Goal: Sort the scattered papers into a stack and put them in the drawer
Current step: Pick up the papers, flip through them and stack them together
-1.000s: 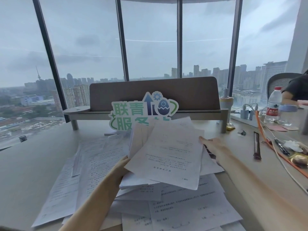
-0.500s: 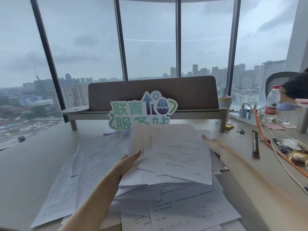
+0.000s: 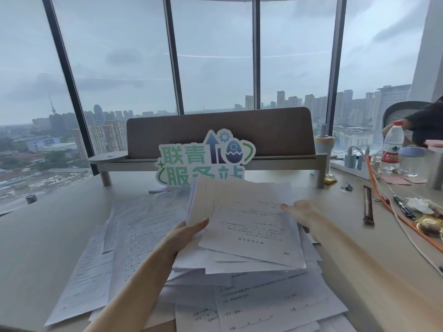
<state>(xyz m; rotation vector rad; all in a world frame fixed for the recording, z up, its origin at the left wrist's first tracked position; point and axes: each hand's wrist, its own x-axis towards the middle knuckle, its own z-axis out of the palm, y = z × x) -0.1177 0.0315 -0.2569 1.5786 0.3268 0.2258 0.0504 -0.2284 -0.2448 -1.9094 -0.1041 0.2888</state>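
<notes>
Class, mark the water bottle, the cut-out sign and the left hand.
water bottle (image 3: 390, 149), head view, on its label.
cut-out sign (image 3: 191, 161), head view, on its green lettering.
left hand (image 3: 185, 237), head view, on its back.

What we cannot make out

Our left hand (image 3: 185, 236) shows only thumb and palm; its fingers lie hidden under the paper bundle (image 3: 249, 226). Our right hand (image 3: 300, 210) hides its fingers behind that bundle's edge. The print on the sheets is too small to read. The green sign (image 3: 191, 161) is covered along its bottom, and the seated person (image 3: 424, 123) is cut off at the right edge.
</notes>
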